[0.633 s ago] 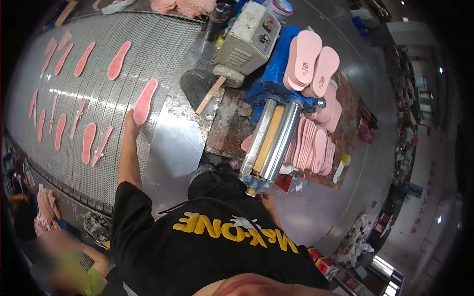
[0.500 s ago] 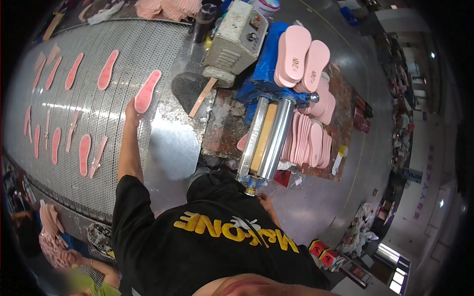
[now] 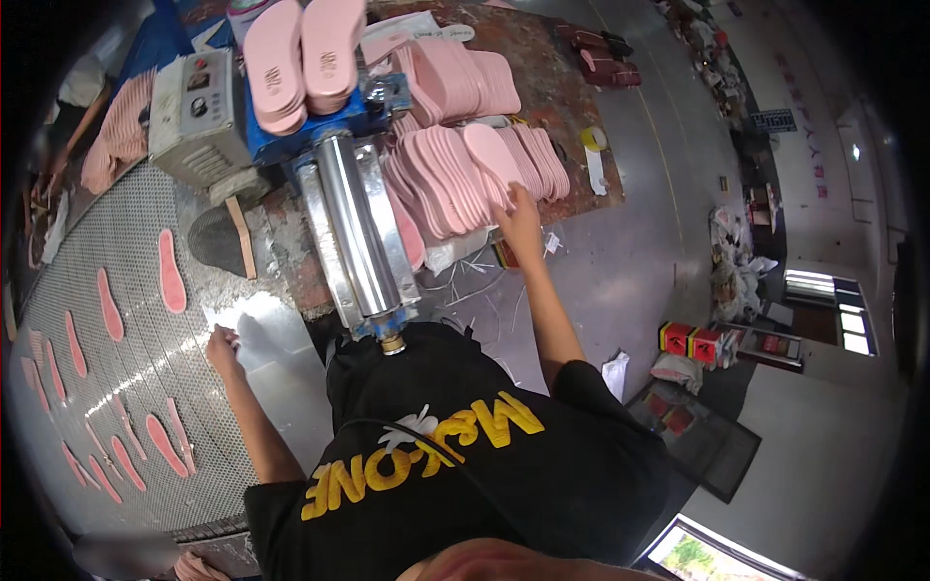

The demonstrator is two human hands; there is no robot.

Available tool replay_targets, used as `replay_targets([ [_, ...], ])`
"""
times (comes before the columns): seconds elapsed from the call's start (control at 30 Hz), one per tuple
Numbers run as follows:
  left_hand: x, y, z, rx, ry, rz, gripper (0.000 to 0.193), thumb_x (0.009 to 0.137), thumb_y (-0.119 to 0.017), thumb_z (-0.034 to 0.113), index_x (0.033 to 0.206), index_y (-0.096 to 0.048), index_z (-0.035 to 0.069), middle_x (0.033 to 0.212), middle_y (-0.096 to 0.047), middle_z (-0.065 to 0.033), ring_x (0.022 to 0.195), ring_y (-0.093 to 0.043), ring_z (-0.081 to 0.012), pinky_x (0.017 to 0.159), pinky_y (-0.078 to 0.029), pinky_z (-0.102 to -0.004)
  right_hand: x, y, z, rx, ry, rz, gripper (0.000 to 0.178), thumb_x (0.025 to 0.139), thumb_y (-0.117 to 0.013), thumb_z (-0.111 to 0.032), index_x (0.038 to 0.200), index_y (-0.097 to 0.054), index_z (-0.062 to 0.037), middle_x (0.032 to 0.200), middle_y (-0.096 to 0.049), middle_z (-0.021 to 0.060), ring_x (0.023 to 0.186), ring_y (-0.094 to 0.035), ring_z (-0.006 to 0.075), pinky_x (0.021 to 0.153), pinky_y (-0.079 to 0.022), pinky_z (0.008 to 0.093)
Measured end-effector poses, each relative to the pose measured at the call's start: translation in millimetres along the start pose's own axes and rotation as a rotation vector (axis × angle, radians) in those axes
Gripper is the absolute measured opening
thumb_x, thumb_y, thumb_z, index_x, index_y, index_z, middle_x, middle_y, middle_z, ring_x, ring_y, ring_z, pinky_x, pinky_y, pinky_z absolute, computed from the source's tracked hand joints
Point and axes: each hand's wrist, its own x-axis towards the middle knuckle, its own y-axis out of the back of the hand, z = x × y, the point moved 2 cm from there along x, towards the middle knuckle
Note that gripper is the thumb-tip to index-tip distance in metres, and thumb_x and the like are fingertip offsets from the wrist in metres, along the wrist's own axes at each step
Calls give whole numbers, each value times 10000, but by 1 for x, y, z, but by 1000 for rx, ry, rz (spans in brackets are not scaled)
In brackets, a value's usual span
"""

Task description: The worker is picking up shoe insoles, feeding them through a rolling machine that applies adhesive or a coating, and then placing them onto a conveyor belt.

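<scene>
My right hand has its fingers closed on the lower end of a light pink insole in a row of leaning insoles on the worktable. More insoles stand packed against one another to its left. My left hand is over the shiny metal plate, fingers loosely bent and nothing visible in it. Beyond it, a darker pink insole lies flat on the mesh conveyor. Between my arms is a roller machine with a steel roller; two piles of pink insoles rest on its blue top.
Several pink insoles and thin strips lie on the mesh conveyor at left. A grey control box stands by the roller. A wooden stick lies on a dark mesh piece. At right are a yellow tape roll and dark red items.
My left hand has let go of the insole, which lies on the conveyor, and drawn back. My right hand has risen from beside the roller's near end to the insole row. The view has swung right.
</scene>
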Motion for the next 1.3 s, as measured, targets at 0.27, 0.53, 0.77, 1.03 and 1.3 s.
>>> replay_targets([
  [0.27, -96, -93, 37, -74, 2, -161, 285, 939, -530, 287, 745, -563, 81, 641, -562, -14, 556, -503, -84, 484, -384, -223, 51, -27, 90, -190, -182, -122, 616, 661, -727, -195, 1160, -485, 73, 1067, -551, 284, 998, -536, 430, 878, -438, 469],
  [0.53, -110, -136, 89, 87, -205, -296, 187, 933, -528, 225, 874, -594, 60, 737, -612, -16, 644, -543, -77, 560, -416, -225, 46, -32, 115, -3, -24, -22, 607, 655, -715, -185, 1153, -487, 78, 1081, -520, 261, 1013, -509, 430, 891, -439, 445],
  [0.77, -140, -164, 149, 265, -524, -457, 229, 867, -610, 146, 1041, -615, -2, 902, -661, -51, 827, -616, -137, 746, -467, -253, 51, 38, 33, 451, 199, -187, 570, 658, -707, -73, 1194, -530, 4, 1190, -530, 168, 1101, -519, 315, 934, -441, 370],
  [1.03, -203, -189, 220, 554, -820, -694, 625, 712, -681, 130, 1296, -472, 47, 1308, -495, -166, 1206, -482, -282, 986, -387, -350, 30, -12, -88, 393, 629, -535, 535, 679, -727, -156, 1165, -555, -15, 1183, -569, 164, 1138, -508, 328, 976, -400, 400],
  [1.3, -191, -166, 217, 827, -1125, -395, 772, 620, -781, 190, 1302, -444, 60, 1336, -445, -162, 1238, -415, -348, 1022, -351, -424, -30, -16, -99, 500, 329, -509, 532, 745, -707, -114, 1215, -492, 12, 1193, -523, 208, 1114, -513, 361, 933, -416, 387],
])
